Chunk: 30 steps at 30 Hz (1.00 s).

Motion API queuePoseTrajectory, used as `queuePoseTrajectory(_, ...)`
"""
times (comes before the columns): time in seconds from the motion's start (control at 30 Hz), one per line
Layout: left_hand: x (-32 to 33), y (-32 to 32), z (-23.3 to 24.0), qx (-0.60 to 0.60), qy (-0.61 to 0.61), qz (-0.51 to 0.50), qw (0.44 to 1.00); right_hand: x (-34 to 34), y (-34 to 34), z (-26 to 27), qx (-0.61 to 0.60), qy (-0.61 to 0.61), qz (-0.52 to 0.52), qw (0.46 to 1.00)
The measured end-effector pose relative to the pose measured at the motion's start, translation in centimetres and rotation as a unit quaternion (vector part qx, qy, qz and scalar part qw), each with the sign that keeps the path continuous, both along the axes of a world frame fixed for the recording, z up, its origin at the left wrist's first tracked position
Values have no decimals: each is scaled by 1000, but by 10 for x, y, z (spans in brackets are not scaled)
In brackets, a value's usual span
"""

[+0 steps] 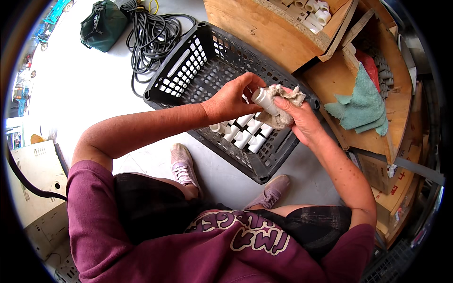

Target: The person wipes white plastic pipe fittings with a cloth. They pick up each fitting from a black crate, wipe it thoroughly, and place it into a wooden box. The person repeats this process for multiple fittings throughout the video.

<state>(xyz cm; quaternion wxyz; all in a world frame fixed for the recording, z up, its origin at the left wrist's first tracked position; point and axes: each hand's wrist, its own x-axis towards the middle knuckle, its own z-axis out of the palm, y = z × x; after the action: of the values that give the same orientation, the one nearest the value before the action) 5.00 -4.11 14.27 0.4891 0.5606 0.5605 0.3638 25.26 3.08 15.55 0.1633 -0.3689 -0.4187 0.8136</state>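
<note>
My right hand [297,115] holds a white plastic pipe fitting [266,101] wrapped partly in a crumpled beige cloth [280,118]. The thumb presses on the fitting's side, and the cloth hides its far end. The fingers and thumb of my left hand [231,99] are around the fitting's open, ring-shaped end, with some fingertips hidden behind it. Below both hands is a black perforated plastic crate [283,161] on the floor. Rows of white tee-shaped pipe fittings [243,138] lie in its near part, partly covered by my hands.
A wooden box [262,32] with white fittings [311,16] stands beyond the crate. On the right, a green cloth [366,106] drapes over a wooden bin [393,116] of grey fittings. Coiled black cable [152,42] and a dark green bag [102,26] lie at far left.
</note>
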Motion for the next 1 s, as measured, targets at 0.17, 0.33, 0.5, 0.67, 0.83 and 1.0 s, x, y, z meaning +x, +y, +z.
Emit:
queuePoseTrajectory(0.17,1,-1,4,-208,-191,34,959,-1,-1,-9,86,11,-23,996)
queuePoseTrajectory(0.33,2,-8,0,-217,-274,39,936,-5,-5,-9,180,-9,-5,984)
queuePoseTrajectory(0.5,-1,-6,-1,-207,-269,46,939,-3,-4,-13,226,-15,8,974)
queuePoseTrajectory(0.67,-7,-4,-4,-191,-242,46,950,3,6,-17,284,-54,-25,957)
queuePoseTrajectory(0.83,-6,-3,0,-205,-236,1,950,-2,8,-4,289,-37,-12,957)
queuePoseTrajectory(1.0,-5,-3,-1,-223,-255,-54,939,-3,5,0,240,-51,78,966)
